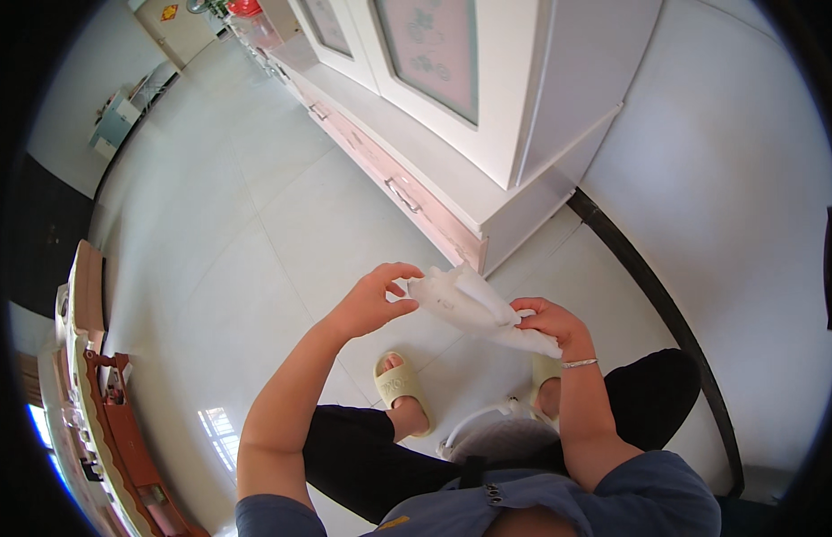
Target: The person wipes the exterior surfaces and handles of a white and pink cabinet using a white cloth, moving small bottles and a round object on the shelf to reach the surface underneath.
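There's a soft, crumpled white bundle [465, 300] held up near the cabinet's [498, 148] bottom front corner. The right hand [554, 324] pinches its lower end; the left hand's [373, 301] thumb and fingers stand parted about the other, above yellow slippers [401, 387].

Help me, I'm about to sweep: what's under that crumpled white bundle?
Pale floor shows around the white bundle in the right hand. Whatever lies directly beneath is covered, so I cannot tell.
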A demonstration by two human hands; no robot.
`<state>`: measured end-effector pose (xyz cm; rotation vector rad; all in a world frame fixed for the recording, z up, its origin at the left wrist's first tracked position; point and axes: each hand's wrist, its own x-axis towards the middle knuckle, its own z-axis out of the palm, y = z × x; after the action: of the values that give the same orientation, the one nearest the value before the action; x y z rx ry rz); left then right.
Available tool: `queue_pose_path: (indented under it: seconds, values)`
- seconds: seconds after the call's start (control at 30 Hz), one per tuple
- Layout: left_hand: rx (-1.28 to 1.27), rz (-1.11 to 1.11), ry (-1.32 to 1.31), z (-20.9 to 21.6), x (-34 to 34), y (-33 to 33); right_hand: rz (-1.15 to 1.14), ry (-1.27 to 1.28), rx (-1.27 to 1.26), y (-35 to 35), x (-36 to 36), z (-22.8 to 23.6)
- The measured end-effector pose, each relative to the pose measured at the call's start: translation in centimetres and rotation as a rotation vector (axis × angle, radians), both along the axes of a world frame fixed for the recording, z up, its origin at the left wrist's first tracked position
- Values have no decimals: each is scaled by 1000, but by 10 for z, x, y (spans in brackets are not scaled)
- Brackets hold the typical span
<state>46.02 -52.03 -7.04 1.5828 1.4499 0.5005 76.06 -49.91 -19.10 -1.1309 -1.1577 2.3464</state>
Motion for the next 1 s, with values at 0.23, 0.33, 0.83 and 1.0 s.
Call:
queue_pose_path:
  seconds: [0.23,0.33,0.83,1.0]
  values:
    - [-176,46,-291,2,-14,0,-36,-11,52,-1,-17,31]
    - [-224,104,-410,3,-13,0,-63,31,79,-3,-19,37]
    - [30,-10,-370,14,-8,-4,-155,147,8,-14,-12,66]
    - [68,-38,-305,15,-8,-4,-171,183,1,-16,-15,71]
